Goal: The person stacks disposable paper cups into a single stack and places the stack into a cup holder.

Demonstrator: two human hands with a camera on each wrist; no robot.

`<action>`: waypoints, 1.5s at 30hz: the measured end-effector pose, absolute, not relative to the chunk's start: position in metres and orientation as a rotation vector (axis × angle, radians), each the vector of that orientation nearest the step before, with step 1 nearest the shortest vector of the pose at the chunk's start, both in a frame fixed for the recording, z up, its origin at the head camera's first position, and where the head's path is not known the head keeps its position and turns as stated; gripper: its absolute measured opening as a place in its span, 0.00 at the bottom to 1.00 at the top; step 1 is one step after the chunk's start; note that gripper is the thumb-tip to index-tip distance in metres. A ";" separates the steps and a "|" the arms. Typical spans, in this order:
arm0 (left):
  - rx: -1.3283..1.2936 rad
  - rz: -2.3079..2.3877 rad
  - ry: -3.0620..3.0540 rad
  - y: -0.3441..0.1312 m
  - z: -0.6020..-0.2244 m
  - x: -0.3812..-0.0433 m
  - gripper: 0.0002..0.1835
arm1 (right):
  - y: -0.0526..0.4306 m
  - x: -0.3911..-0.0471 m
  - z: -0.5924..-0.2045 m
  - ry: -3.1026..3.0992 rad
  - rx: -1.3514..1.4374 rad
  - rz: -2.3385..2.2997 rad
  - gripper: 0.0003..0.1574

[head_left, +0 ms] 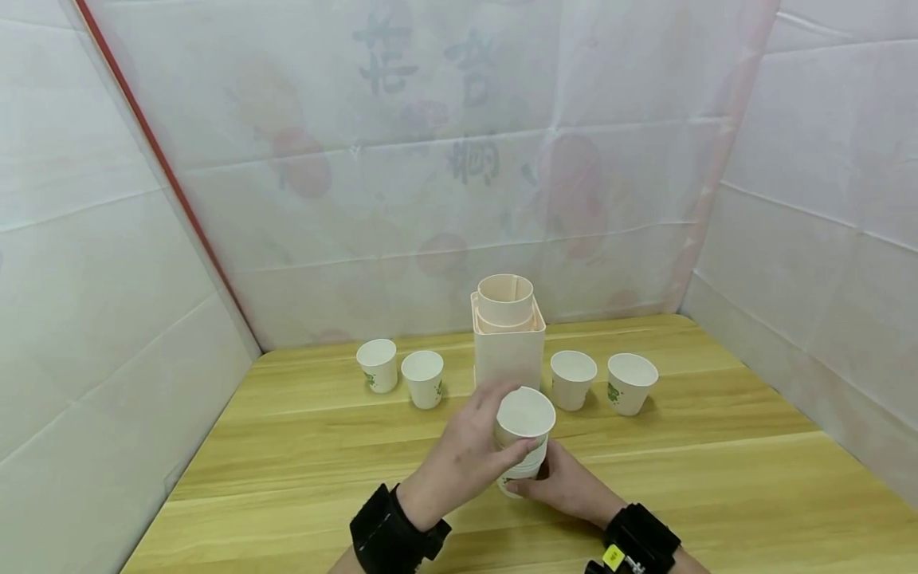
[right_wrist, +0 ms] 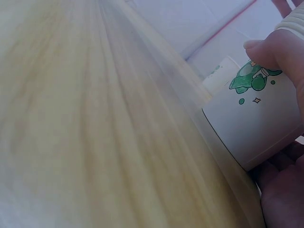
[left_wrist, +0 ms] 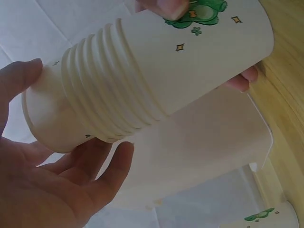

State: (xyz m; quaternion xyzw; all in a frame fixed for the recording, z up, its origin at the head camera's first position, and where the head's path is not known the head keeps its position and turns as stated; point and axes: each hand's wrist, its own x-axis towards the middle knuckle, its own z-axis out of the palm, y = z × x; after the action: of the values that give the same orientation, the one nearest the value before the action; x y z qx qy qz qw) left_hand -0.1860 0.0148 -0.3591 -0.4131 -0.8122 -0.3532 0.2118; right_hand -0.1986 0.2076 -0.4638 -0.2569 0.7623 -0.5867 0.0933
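Note:
A stack of nested white paper cups [head_left: 522,450] stands upright on the table between my hands, its several rims packed close together. My left hand [head_left: 462,450] grips the top cup [head_left: 526,413], thumb on the near side and fingers round the far side. In the left wrist view, that top cup [left_wrist: 47,111] sticks up well above the other rims. My right hand [head_left: 574,486] holds the bottom cup of the stack, its thumb lying across a green printed figure [right_wrist: 256,78] in the right wrist view.
Behind the stack stands a pale square holder [head_left: 509,359] with a round tube [head_left: 505,299] in its top. Two single cups stand left of it, the nearer one [head_left: 423,379] close by. To its right are another cup [head_left: 572,381] and a farther one [head_left: 631,384].

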 end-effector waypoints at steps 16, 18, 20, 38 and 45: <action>-1.077 -0.867 -2.486 0.012 -0.368 -0.186 0.34 | 0.207 -0.200 -0.464 2.292 -0.807 -1.720 0.41; -1.068 -0.849 -2.505 0.012 -0.369 -0.186 0.35 | 0.207 -0.200 -0.465 2.298 -0.801 -1.716 0.41; -1.064 -0.838 -2.515 0.011 -0.370 -0.186 0.35 | 0.207 -0.200 -0.465 2.308 -0.795 -1.711 0.42; -1.041 -0.880 -2.613 0.009 -0.368 -0.189 0.37 | 0.207 -0.201 -0.464 2.312 -0.760 -1.713 0.43; -1.038 -1.010 -2.647 0.004 -0.366 -0.192 0.36 | 0.207 -0.201 -0.464 2.316 -0.743 -1.711 0.43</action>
State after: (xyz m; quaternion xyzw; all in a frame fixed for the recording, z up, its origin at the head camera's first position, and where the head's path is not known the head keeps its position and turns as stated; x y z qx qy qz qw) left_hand -0.1916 0.0043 -0.3659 -0.3434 -0.8756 -0.3342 0.0618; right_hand -0.2011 0.2071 -0.4636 -0.2490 0.7762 -0.5732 0.0838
